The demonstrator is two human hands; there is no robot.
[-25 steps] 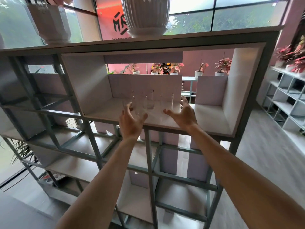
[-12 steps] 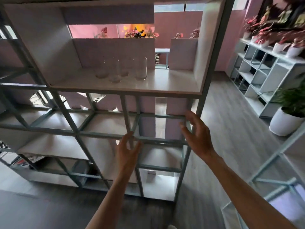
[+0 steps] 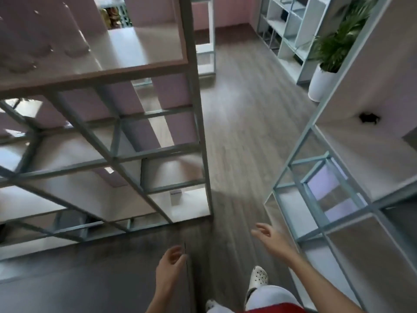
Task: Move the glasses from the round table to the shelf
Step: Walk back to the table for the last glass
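Your left hand (image 3: 169, 264) and right hand (image 3: 272, 239): fingers loosely spread, empty | glasses (image 3: 45, 45) stand blurred on shelf (image 3: 126, 68) | risk: you clip the narrow aisle's frames, jolting them.

A single head-worn camera looks steeply down at the wooden floor (image 3: 237, 136). Both empty hands hang low in frame, the shelf (image 3: 140, 66) up-left of the left hand (image 3: 169, 265).

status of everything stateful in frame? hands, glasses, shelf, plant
left hand: empty, fingers loosely curled, lowered
right hand: empty, open, lowered
glasses: upright on the shelf board, motion-blurred, count unclear
shelf: holds the glasses on its upper board; lower compartments look bare
potted plant: upright on the floor
shoe: on the foot, on the floor
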